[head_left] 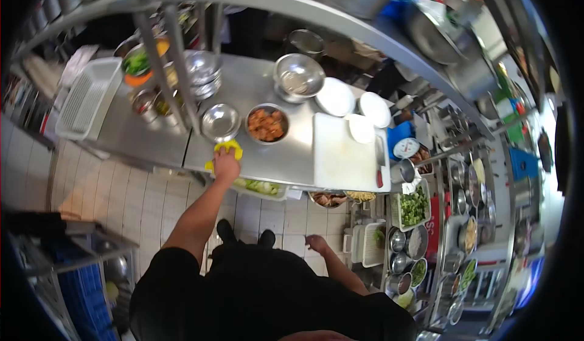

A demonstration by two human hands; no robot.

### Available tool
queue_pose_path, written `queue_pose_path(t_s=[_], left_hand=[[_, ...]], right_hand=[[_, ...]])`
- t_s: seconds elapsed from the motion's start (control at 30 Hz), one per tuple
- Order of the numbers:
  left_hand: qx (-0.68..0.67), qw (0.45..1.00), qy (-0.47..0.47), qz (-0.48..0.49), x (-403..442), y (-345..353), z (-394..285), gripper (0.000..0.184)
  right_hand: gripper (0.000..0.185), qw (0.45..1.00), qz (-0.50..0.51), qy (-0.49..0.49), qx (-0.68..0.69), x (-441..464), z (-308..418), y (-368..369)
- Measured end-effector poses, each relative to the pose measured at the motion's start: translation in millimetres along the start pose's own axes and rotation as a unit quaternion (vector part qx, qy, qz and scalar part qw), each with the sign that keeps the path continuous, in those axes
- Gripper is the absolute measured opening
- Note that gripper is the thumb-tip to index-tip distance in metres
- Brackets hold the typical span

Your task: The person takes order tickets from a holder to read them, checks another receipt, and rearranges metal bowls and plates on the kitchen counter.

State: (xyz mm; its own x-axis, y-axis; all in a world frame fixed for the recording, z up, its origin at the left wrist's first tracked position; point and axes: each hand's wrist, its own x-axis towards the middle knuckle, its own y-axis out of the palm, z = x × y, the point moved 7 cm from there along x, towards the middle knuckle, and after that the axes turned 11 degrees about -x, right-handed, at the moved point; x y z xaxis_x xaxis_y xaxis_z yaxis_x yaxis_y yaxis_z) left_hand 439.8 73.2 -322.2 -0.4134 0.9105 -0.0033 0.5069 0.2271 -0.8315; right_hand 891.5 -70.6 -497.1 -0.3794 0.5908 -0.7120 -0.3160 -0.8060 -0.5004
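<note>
- Left hand (227,166): clutching yellow cloth (237,152) on steel surface (286,165); metal bowl (221,123) just beyond.
- Right hand (316,242): hangs above tiled floor (293,224); finger spread unclear.

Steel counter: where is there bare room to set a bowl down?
Bare steel counter shows between the food bowl and the cutting board, and farther back between the stacked bowls and the large steel bowl. It's crowded by the small steel bowl, where the left hand holds the yellow cloth, and around the white plates.
</note>
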Motion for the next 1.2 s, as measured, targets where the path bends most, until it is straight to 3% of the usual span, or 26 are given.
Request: queue_pose_path(t_s=[0.03, 0.07, 0.1, 0.13, 0.17, 0.2, 0.23, 0.3, 0.37, 0.43, 0.53, 0.63, 0.73, 0.8, 0.9, 0.97, 1.0, 1.07, 1.13, 1.2], left_hand=[[-0.002, 1.0, 0.008, -0.004, 1, 10, -10, 0.043], [-0.004, 1.0, 0.011, -0.011, 2, 23, -15, 0.042], [0.001, 1.0, 0.024, -0.005, 1, 33, -24, 0.041], [0.006, 0.999, 0.034, -0.003, 0, 45, -32, 0.039], [0.028, 0.997, 0.069, 0.031, -2, 80, -33, 0.037], [0.04, 0.99, 0.109, 0.079, -10, 92, -48, 0.036], [0.049, 0.979, 0.15, 0.127, -20, 102, -65, 0.035], [-0.05, 0.919, 0.249, 0.3, -38, 141, -89, 0.03], [-0.051, 0.888, 0.247, 0.384, -62, 105, -132, 0.027], [-0.066, 0.894, 0.346, 0.278, -65, 74, -164, 0.033], [-0.054, 0.863, 0.45, 0.224, -62, 69, -201, 0.042], [0.036, 0.876, 0.473, 0.085, -64, 56, -226, 0.05], [0.02, 0.873, 0.474, 0.113, -88, 45, -231, 0.048], [-0.016, 0.861, 0.483, 0.157, -110, 50, -215, 0.043], [-0.042, 0.848, 0.425, 0.315, -142, 79, -157, 0.032], [-0.049, 0.842, 0.377, 0.383, -164, 103, -100, 0.029], [-0.07, 0.835, 0.362, 0.408, -173, 114, -67, 0.028], [0.001, 0.839, 0.332, 0.431, -191, 122, -3, 0.029], [0.02, 0.827, 0.275, 0.489, -214, 82, 23, 0.034], [0.064, 0.82, 0.251, 0.511, -227, 46, 47, 0.039]], right_hand=[[0.028, 0.997, 0.02, -0.047, -0.063, 4, -17, 9], [0.027, 0.996, -0.02, -0.072, -0.041, 16, -58, 28], [0.025, 0.94, -0.072, -0.236, -0.234, 3, -59, 34], [0.024, 0.999, -0.009, -0.04, -0.031, 0, -89, 43], [0.023, 0.99, -0.014, 0.103, 0.1, 0, -133, 64], [0.024, 0.984, -0.025, 0.118, 0.13, -24, -129, 59], [0.03, 0.968, -0.034, 0.103, 0.227, -2, -195, 99], [0.029, 0.967, -0.013, 0.152, 0.205, -19, -176, 84], [0.028, 0.967, -0.006, 0.154, 0.203, -18, -162, 74], [0.028, 0.969, -0.006, 0.138, 0.203, -8, -155, 67], [0.029, 0.974, -0.012, 0.105, 0.2, 9, -148, 61], [0.031, 0.979, -0.021, 0.052, 0.198, 30, -144, 57], [0.033, 0.977, -0.033, -0.01, 0.212, 52, -153, 57], [0.035, 0.966, -0.048, -0.069, 0.243, 64, -166, 66], [0.038, 0.906, -0.084, -0.221, 0.351, 94, -202, 81], [0.037, 0.868, -0.049, -0.194, 0.454, 112, -220, 84], [0.036, 0.837, -0.035, -0.237, 0.493, 111, -222, 83], [0.036, 0.951, -0.016, -0.091, 0.295, 85, -205, 56], [0.037, 0.988, 0.027, -0.032, 0.15, 72, -201, 32], [0.037, 0.996, 0.063, -0.058, 0.018, 67, -202, 22]])
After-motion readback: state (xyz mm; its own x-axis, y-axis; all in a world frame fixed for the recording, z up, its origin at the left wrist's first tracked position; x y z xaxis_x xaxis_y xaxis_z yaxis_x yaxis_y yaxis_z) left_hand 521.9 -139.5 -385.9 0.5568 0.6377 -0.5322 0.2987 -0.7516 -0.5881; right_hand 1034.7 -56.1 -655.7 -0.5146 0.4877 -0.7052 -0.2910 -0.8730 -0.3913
